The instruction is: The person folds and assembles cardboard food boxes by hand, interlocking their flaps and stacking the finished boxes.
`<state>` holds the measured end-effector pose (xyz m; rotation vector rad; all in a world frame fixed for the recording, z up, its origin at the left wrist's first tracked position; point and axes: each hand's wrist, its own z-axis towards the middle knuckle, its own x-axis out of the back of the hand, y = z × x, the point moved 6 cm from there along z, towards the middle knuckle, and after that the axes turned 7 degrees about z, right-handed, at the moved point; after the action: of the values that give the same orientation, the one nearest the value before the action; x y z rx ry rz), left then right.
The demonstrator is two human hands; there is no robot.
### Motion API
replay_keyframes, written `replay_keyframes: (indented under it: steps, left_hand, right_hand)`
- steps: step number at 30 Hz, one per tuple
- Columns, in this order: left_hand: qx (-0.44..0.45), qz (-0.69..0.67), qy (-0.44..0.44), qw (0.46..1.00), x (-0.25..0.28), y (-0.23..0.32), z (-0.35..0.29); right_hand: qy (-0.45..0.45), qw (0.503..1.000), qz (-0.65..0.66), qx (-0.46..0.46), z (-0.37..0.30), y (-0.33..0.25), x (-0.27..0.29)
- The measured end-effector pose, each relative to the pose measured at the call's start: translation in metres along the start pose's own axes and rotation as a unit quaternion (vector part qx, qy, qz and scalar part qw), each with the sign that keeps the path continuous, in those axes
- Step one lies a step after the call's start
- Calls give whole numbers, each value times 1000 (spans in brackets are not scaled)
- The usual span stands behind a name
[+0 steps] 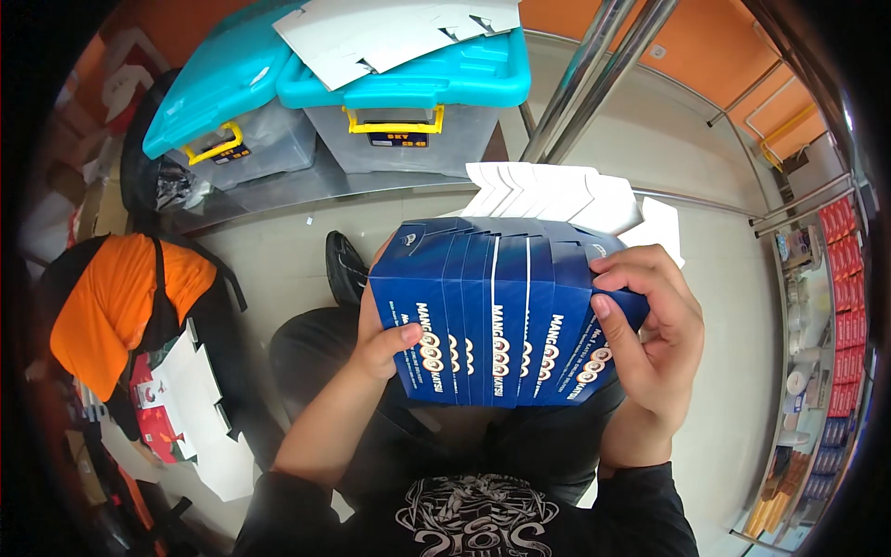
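A stack of flat blue printed cardboard box blanks (492, 316) is held above my lap, its sheets slightly fanned. White inner flaps (557, 195) stick out at its far side. My left hand (380, 339) wraps round the stack's left edge, thumb on the near printed face and its other fingers hidden behind. At the right end, my right hand (650, 325) pinches the corner of the outermost blanks between thumb and forefinger.
Two clear storage bins with teal lids (408, 79) stand ahead on a metal shelf, white card sheets (399, 37) on top. An orange-and-black bag or garment (130, 306) and a white cardboard piece (200, 408) lie at left. Shelves of red boxes (845, 306) line the right.
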<state>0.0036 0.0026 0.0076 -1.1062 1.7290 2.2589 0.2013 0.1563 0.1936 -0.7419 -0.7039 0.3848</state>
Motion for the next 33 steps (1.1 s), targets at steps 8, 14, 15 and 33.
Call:
replay_keyframes:
  steps: [8,14,15,33]
  left_hand:
    - [-3,-10,9,1000,0,0,-5]
    - [-10,-3,8,1000,3,-3,-6]
    - [-15,0,5,1000,2,-1,-6]
    - [-175,76,-10,981,26,54,-65]
  right_hand:
    - [-13,1000,-9,7,1,-6,1]
    - [11,1000,-24,5,-3,-7,-3]
    - [4,1000,-27,9,-3,-8,-4]
    - [9,998,5,59,-10,-42,-9]
